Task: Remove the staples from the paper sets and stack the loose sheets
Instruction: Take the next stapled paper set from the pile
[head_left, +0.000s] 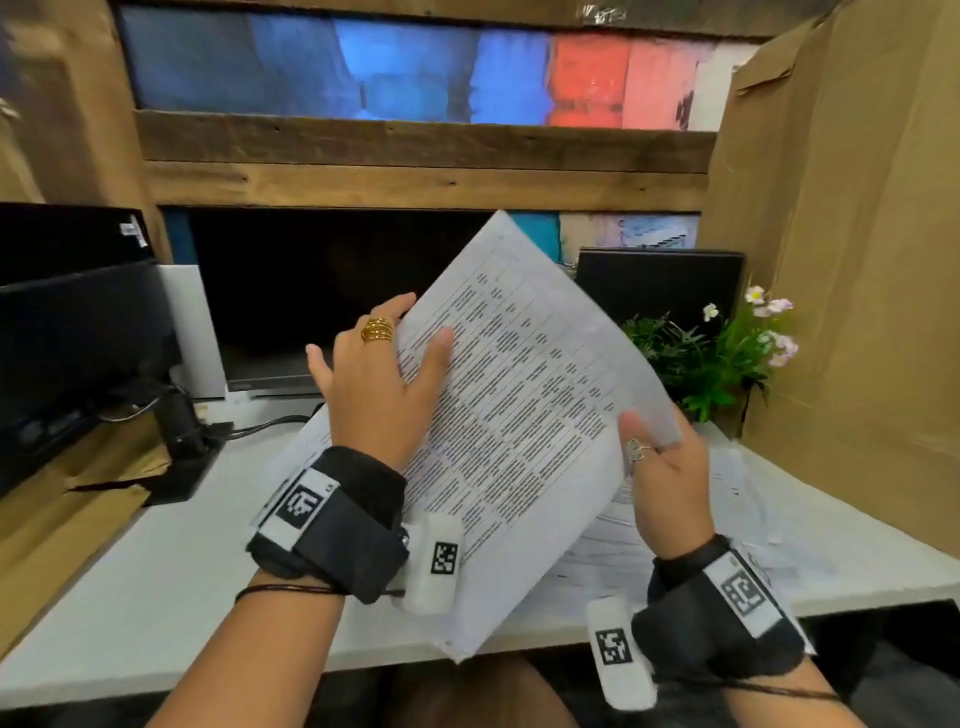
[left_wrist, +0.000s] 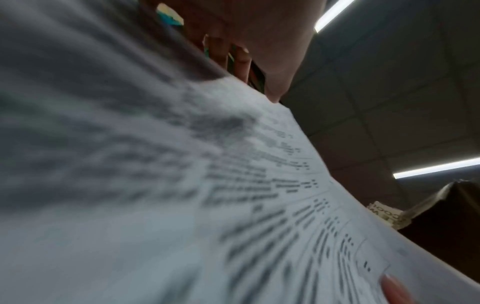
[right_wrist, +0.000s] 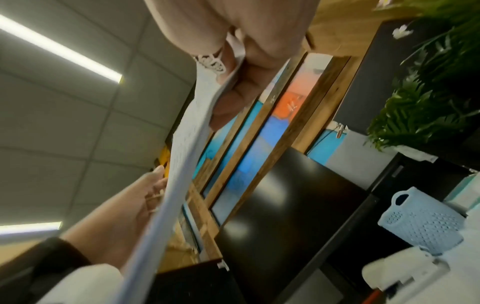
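Hands (head_left: 384, 374) (head_left: 665, 478) raised above desk (head_left: 171, 566), gripping tilted paper set (head_left: 519, 415)

Printed paper set (head_left: 519, 415) held tilted above loose sheets (head_left: 623, 551) on desk (head_left: 156, 597).

Print on the paper set (left_wrist: 182, 185) is blurred, unreadable.

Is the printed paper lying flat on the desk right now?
No, the printed paper is held up in the air, tilted, gripped by the left hand and the right hand above the desk.
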